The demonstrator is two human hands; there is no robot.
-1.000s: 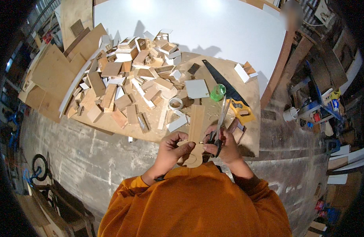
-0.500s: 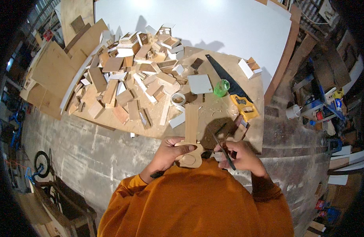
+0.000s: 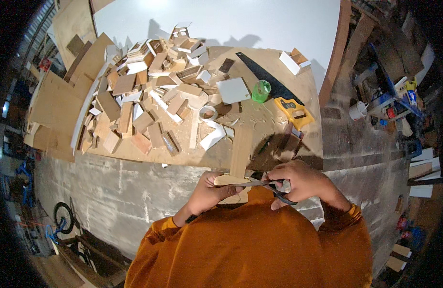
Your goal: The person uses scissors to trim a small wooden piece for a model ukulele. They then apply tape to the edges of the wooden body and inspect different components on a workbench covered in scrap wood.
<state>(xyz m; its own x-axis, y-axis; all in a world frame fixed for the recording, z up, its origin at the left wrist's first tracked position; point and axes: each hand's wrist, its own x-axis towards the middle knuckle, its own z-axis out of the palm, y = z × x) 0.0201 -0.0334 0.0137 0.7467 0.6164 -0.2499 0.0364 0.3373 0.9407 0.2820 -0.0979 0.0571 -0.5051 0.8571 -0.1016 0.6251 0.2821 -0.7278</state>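
Note:
My left hand (image 3: 205, 194), low in the middle of the view, grips a pale wooden piece (image 3: 239, 150) with a long straight upper section and a wider, rounded lower end; its thumb lies over that lower end. My right hand (image 3: 303, 180) holds a pair of scissors (image 3: 254, 183) by the black handles, with the blades lying crosswise over the wooden piece beside my left thumb. Part of the piece's lower end is hidden by the blades and fingers. Just beyond both hands is the front edge of the plywood worktop (image 3: 192, 158).
A heap of wood offcuts (image 3: 125, 84) covers the worktop's left. A white cup (image 3: 208, 113), green container (image 3: 260, 91) and yellow-handled saw (image 3: 292, 113) lie centre-right, before a white board (image 3: 279, 24). A bicycle (image 3: 63, 218) and bucket (image 3: 358, 110) are on the floor.
The scissors have swung from upright to nearly horizontal across the wooden piece. My right hand has moved rightward and turned over. My left hand sits slightly lower, still gripping the piece.

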